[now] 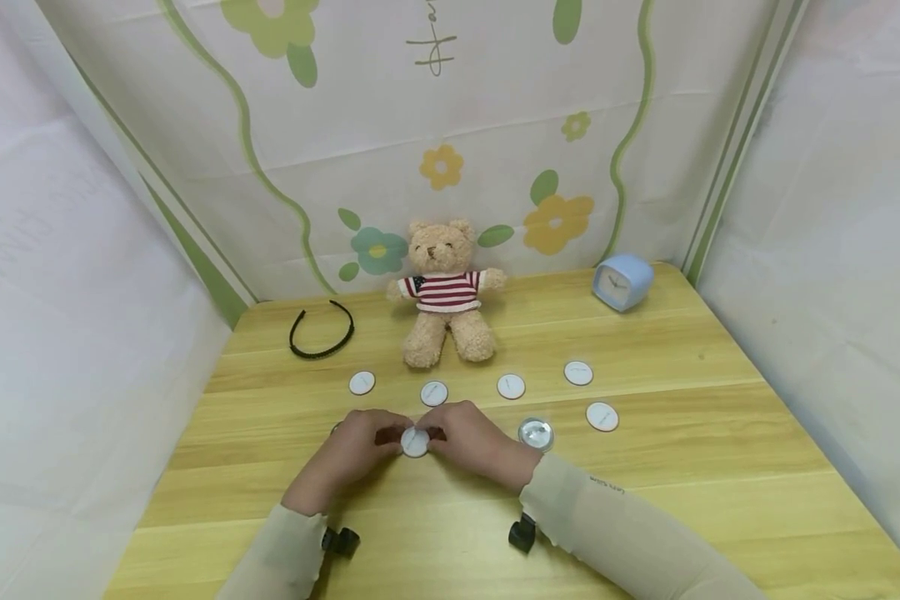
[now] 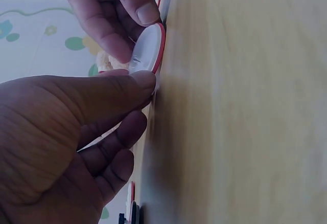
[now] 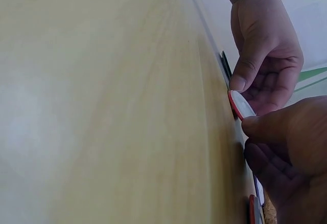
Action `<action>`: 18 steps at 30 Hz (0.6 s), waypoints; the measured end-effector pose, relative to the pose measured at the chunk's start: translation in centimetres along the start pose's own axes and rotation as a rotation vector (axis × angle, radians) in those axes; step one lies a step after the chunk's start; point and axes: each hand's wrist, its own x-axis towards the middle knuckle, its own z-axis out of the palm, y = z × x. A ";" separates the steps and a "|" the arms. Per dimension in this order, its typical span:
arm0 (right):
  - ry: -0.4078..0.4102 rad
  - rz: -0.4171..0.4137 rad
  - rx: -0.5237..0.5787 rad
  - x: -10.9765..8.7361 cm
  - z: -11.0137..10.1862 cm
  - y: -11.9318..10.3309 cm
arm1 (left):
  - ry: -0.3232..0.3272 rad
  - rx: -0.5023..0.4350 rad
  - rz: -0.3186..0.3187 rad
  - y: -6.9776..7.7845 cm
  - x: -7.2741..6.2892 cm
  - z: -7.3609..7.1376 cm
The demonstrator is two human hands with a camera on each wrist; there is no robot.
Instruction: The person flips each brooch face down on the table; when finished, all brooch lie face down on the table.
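A thin white round disc (image 1: 415, 442) with a red edge is held at both sides, in front of the teddy bear. My left hand (image 1: 358, 447) pinches its left edge between thumb and fingers. From the right, my right hand (image 1: 468, 439) pinches the opposite edge. In the left wrist view the disc (image 2: 148, 50) is tilted, close over the wooden table (image 2: 240, 111), with both thumbs on its rim. The right wrist view shows the same disc (image 3: 241, 104) between the thumb tips. Thin dark marks show on its white face.
Several similar discs lie beyond the hands, one white disc (image 1: 511, 386) among them. A shiny silver round piece (image 1: 536, 434) lies beside the right wrist. Farther back are a black headband (image 1: 322, 354), a teddy bear (image 1: 447, 292) in a striped shirt and a blue clock (image 1: 623, 282). Fabric walls (image 1: 495, 100) enclose the table.
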 end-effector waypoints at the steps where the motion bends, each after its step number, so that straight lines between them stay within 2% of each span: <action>1: 0.000 -0.011 -0.020 0.0 0.0 0.0 | 0.000 0.012 0.002 0.0 0.0 0.0; 8: -0.022 -0.083 -0.125 0.0 0.2 0.1 | -0.004 0.059 0.036 -0.2 0.1 0.1; 13: -0.039 -0.100 -0.158 0.1 0.1 0.0 | 0.009 0.071 0.055 -0.2 -0.1 0.2; 15: -0.043 -0.093 -0.157 0.1 0.1 0.1 | 0.017 0.053 0.038 -0.2 -0.3 0.0; 18: -0.042 -0.088 -0.156 0.1 0.1 0.1 | 0.033 0.024 -0.030 -0.4 -0.7 -0.6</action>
